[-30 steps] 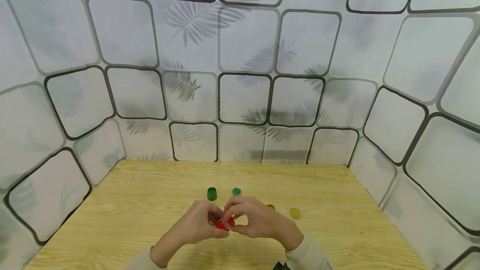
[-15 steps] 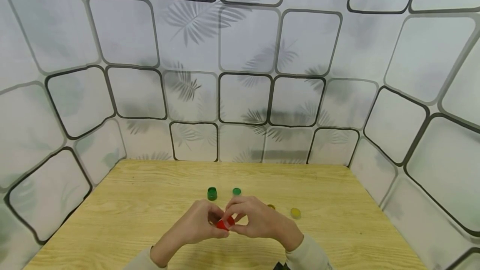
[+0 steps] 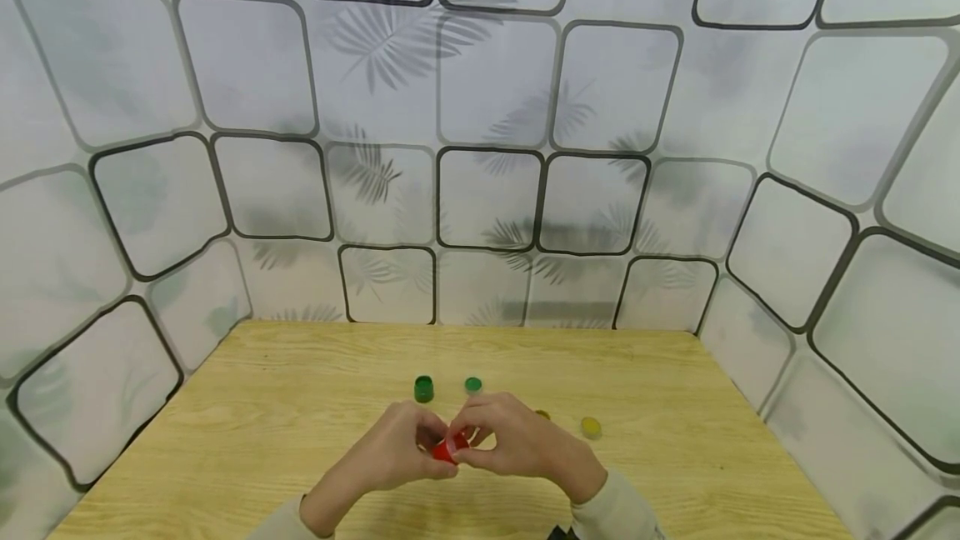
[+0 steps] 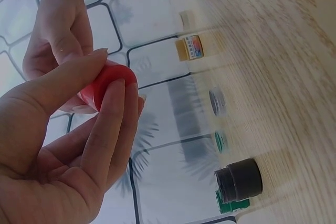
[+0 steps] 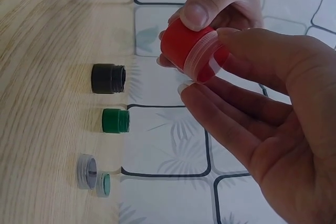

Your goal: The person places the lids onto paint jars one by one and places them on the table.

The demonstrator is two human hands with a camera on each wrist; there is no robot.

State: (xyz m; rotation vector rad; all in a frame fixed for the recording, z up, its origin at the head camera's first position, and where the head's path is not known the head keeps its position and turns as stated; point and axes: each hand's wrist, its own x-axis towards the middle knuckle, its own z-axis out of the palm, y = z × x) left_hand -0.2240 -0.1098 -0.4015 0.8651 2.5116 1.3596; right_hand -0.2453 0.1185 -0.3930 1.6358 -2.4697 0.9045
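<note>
A small red paint jar (image 3: 444, 450) is held up above the table between both hands. My left hand (image 3: 393, 450) grips its red body, the thumb on one side and fingers on the other, as the left wrist view shows. With thumb and fingertips my right hand (image 3: 517, 440) pinches the jar's clear screw lid (image 5: 202, 59), which sits at the jar's mouth. Whether the lid is loose or tight cannot be told. The right wrist view shows the jar tilted, its lid facing the right palm.
On the wooden table (image 3: 315, 373) stand an uncapped green jar (image 3: 423, 390), a black jar (image 5: 107, 78) and a yellow jar (image 4: 190, 48). Their lids lie about: a green lid (image 3: 473, 385), a yellow lid (image 3: 591, 427) and a clear lid (image 5: 86, 171). A patterned curtain (image 3: 487, 190) surrounds the table.
The right fingers have shifted slightly at the lid. Both hands and the red jar keep the same place, and the things on the table are unmoved.
</note>
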